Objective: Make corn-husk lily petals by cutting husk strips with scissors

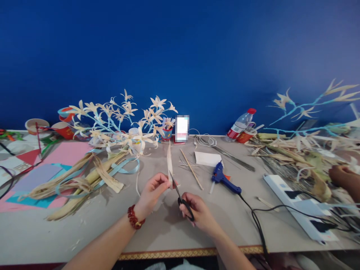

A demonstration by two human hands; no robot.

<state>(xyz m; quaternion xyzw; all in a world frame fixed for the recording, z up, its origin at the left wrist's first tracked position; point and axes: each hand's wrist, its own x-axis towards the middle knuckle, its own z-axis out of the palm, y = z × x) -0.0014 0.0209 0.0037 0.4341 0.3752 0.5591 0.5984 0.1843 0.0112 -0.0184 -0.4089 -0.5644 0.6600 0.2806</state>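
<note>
Wall, one, blue (180, 56): far side, facing you. Surface, one, grey (112, 240): before you. Flower branches, pale blooms on blue stems: one cluster far left (144, 139), another far right. Power strip, one, white (277, 197): near right, two black plugs in it.

Your hands, two: left hand (150, 193), fingers pinched together on the pale strip; right hand (199, 212), fingers clamped on the scissors' handles. Another person's hand, one (344, 180): right edge, over dry husks.

Glue gun, one, blue (225, 180): right of your hands, on its side. Bottle, one, clear, red cap (239, 126): far right, tilted; you cannot tell how full. Bowl, one (30, 127): far left, one red stick across it. Red cup, one (245, 136): beside the bottle, pale utensils inside, uncounted. Small pot, one (168, 134): far middle, several sticks upright inside.

Scissors, one, black handles (180, 202): blades beside the strip, contact unclear. Strip, one (169, 165): middle, pointing far.
</note>
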